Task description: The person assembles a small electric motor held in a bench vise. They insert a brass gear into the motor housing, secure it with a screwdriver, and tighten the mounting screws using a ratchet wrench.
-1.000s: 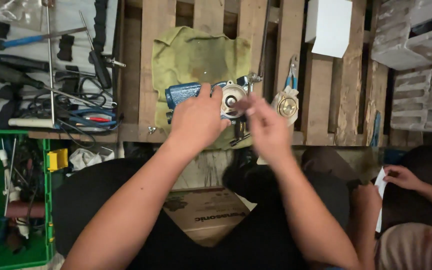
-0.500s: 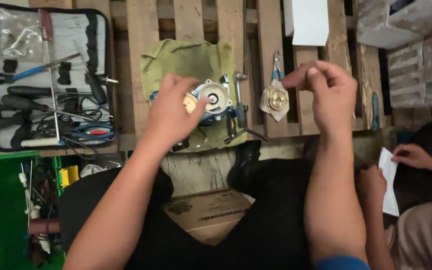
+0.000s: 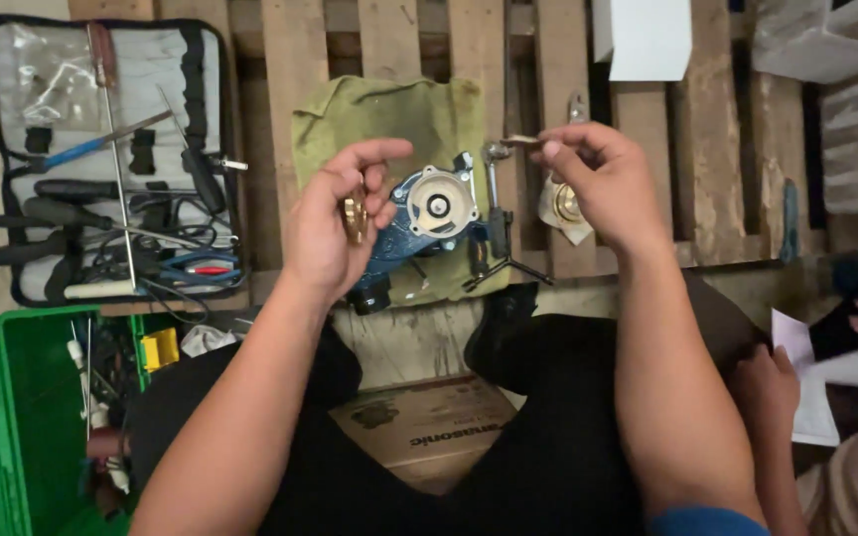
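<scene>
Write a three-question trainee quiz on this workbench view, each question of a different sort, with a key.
1. True or false: the left hand holds a small brass part.
2. The blue pump body rests on: A) green cloth, B) white paper, C) bare floor.
3. Which side of the pallet has the open tool case?

Key: 1 true; 2 A; 3 left. The right hand pinches a thin piece.

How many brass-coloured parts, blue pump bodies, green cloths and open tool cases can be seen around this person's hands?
Brass-coloured parts: 2, one in the left hand at, one on the pallet by the right hand at
Blue pump body: 1
Green cloth: 1
Open tool case: 1
Total: 5
</scene>
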